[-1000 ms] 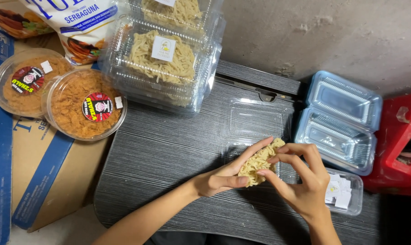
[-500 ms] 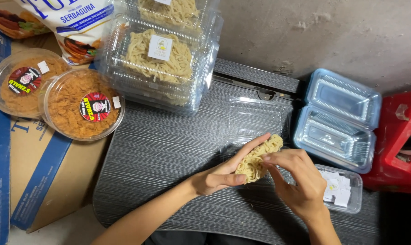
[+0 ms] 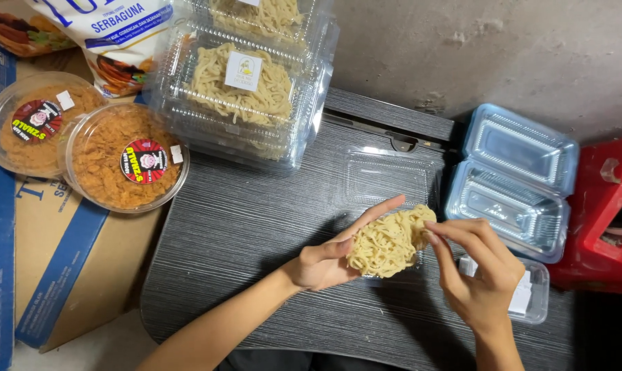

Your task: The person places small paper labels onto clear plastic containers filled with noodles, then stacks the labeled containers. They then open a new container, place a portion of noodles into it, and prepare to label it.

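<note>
While the nest of raw yellow noodles (image 3: 388, 244) rests in my cupped left hand (image 3: 325, 261), above the open clear container (image 3: 388, 180) on the desk (image 3: 256, 233), my right hand (image 3: 477, 271) pinches its far edge. I judge a light touch best: tuck stray strands inward, keep it compact, don't squeeze.

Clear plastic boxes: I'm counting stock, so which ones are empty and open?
The stack of hinged boxes at right, beside the red crate; the boxes at top hold noodles, shut.
</note>
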